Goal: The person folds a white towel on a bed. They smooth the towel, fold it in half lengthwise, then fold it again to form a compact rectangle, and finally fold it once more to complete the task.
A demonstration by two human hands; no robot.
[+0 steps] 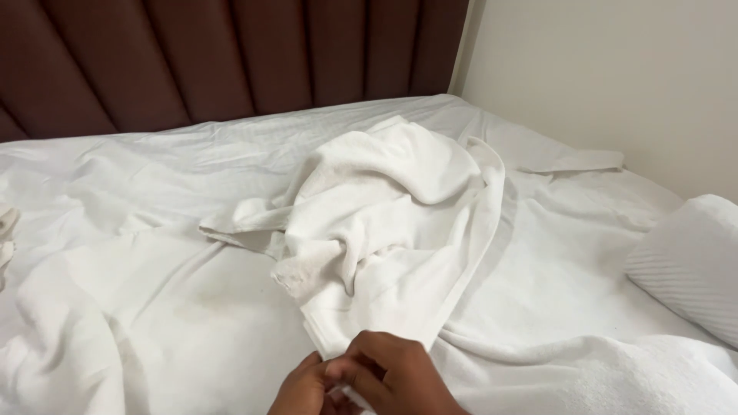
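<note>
No packages, labels, signs or screens were in view.
</note>
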